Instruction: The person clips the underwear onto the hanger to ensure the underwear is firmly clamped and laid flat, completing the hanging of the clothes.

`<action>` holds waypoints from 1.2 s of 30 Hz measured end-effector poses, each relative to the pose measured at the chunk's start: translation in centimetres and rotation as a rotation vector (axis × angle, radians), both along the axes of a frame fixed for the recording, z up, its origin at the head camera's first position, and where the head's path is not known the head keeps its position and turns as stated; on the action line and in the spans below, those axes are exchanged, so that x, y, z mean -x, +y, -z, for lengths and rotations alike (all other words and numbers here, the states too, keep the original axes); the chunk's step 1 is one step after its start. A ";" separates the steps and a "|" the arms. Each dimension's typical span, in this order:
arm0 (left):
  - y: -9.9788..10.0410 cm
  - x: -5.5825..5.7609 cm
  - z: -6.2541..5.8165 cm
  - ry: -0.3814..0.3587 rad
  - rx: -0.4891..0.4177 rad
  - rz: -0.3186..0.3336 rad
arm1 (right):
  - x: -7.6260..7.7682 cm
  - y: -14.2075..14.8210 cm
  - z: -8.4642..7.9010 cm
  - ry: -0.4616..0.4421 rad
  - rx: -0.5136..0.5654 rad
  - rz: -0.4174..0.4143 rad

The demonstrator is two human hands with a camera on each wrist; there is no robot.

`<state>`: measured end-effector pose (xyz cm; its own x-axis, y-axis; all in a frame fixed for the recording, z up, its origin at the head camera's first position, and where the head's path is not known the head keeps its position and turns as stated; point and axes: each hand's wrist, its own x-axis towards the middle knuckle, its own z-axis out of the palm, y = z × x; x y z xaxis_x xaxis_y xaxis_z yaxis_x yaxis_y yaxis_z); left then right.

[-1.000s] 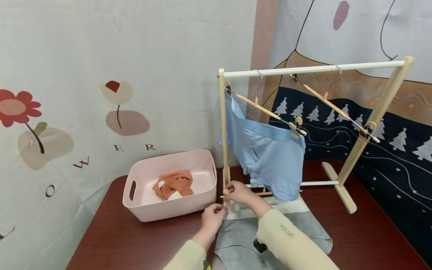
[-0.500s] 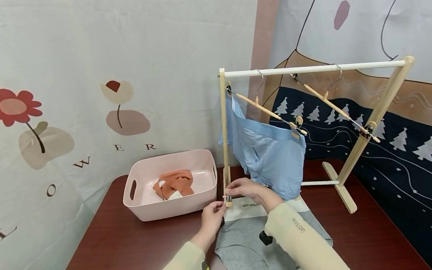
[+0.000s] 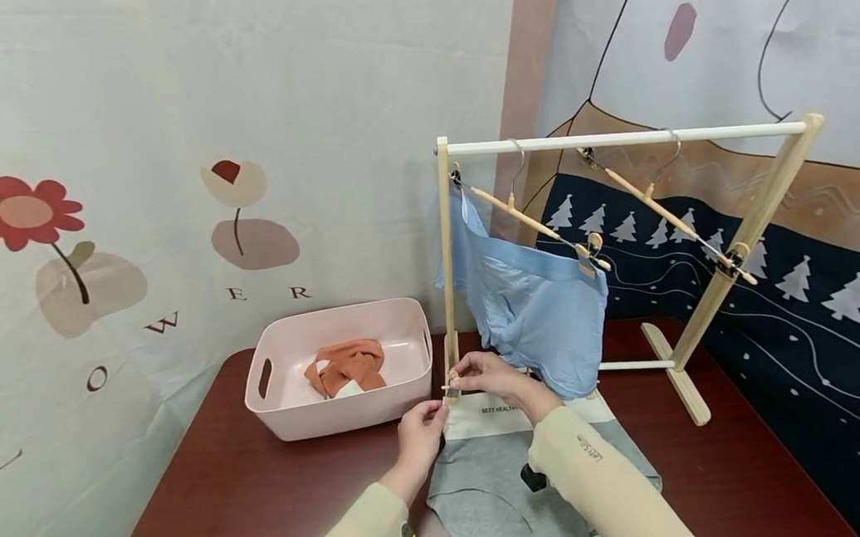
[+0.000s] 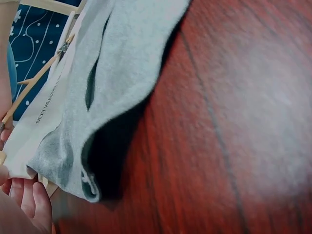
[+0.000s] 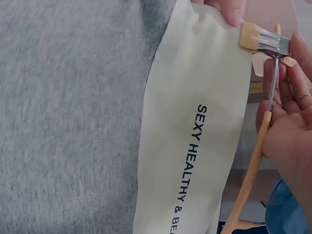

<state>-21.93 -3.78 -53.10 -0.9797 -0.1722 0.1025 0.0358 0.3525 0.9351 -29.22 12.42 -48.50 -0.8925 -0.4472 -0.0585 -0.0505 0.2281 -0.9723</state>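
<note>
Grey boxer briefs (image 3: 483,489) with a white lettered waistband (image 5: 195,97) lie before the rack, partly on the table. My left hand (image 3: 418,436) pinches the waistband's left corner between thumb and fingers. Right at that corner, my right hand (image 3: 486,374) holds the clip (image 5: 265,40) of a wooden hanger (image 5: 252,168) between thumb and fingers. The clip's wooden jaw overlaps the waistband edge in the right wrist view. In the left wrist view, the hanger's bar runs along the waistband to another clip (image 4: 63,48) at its far end.
A wooden rack (image 3: 445,242) with a white rail (image 3: 616,138) stands behind my hands. Light blue boxer briefs (image 3: 545,310) hang there by clips, beside a bare hanger (image 3: 653,203). On the left sits a pink basket (image 3: 350,415) with an orange-and-white garment (image 3: 347,366) inside.
My right hand and forearm have shifted a little to the right, uncovering the waistband's lettering and the clip at the corner. My left hand stays at that corner.
</note>
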 end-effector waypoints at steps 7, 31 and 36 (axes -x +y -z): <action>-0.5 -0.3 0.4 0.070 0.097 -0.012 | 0.0 -0.7 0.3 0.021 0.048 0.038; 0.0 -0.1 -0.8 0.210 0.031 -0.096 | -0.5 -0.8 -0.3 0.014 0.052 0.049; 0.0 0.2 -1.0 0.184 0.007 -0.080 | -0.2 -0.9 0.2 0.022 0.050 0.051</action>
